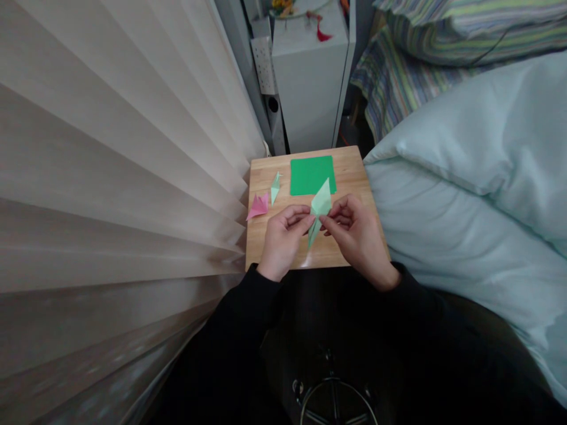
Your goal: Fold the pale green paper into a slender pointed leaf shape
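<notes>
Both hands pinch a light green piece of folded origami paper (322,199) above the small wooden table. My left hand (286,235) grips its left edge between thumb and fingers. From the other side, my right hand (355,230) grips the right edge, the two thumbs close together at its middle. The paper is long and pointed, one tip up and one tip down. Just beyond it lies a stack of bright green square paper (310,175). Left of the stack rest a small pale green folded piece (275,188) and a pink folded piece (258,206).
The wooden tabletop (261,245) stands between a pleated cream curtain (133,177) on the left and a bed with a pale blue quilt (465,159) on the right. A white cabinet (308,94) is behind it. Below is a dark chair base (334,395).
</notes>
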### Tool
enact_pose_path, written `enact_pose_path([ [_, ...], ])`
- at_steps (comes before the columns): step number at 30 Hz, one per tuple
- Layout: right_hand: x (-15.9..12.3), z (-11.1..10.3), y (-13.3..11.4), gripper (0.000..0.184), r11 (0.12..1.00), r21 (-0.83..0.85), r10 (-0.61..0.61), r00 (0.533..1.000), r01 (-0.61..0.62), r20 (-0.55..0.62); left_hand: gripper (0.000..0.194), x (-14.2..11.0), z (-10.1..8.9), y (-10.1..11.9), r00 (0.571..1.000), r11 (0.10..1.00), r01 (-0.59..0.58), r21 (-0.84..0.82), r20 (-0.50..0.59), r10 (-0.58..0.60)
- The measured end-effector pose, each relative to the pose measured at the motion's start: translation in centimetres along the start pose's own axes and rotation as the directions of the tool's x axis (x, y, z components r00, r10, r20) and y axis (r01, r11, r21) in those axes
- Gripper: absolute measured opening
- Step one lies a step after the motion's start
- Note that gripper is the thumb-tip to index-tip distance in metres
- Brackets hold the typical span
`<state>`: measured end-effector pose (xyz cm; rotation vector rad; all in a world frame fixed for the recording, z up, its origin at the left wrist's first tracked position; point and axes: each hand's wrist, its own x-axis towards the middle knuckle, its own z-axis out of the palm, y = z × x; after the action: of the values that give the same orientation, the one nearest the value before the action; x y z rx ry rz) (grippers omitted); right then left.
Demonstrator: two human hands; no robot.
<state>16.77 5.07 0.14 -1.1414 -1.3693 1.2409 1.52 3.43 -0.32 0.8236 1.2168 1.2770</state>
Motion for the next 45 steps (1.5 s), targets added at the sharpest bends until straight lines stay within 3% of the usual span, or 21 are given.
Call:
enact_pose_path([
  [9,0.0,0.3,-0.4,0.024,0.997,0.070,0.039,0.999,-0.040,0.019,0.026,-0.3,0.5,-0.3,0.985,0.970,0.158,-0.183,-0.041,-0.168],
  [21,-0.2,0.3,-0.5,0.016,0.999,0.054,-0.002,1.000,0.001,0.001,0.028,-0.7,1.0,-0.4,0.978,0.941,0.180,-0.288,-0.054,-0.203],
  [27,-0.1,0.3,-0.6,0.017,0.998,0.067,0.014,1.000,-0.014,-0.002,0.028,-0.8,0.9,0.0,0.969,0.908,0.229,-0.350,-0.004,-0.246],
  [41,-0.2,0.4,-0.7,0.025,0.995,0.089,0.038,0.999,-0.039,0.018,0.024,-0.8,1.3,-0.3,0.982,0.954,0.130,-0.271,-0.098,-0.162],
  [45,-0.2,0.2,-0.7,0.021,1.000,0.007,0.006,0.999,-0.007,0.054,0.022,-0.5,0.8,-0.2,0.989,0.988,0.069,-0.137,-0.119,-0.085],
])
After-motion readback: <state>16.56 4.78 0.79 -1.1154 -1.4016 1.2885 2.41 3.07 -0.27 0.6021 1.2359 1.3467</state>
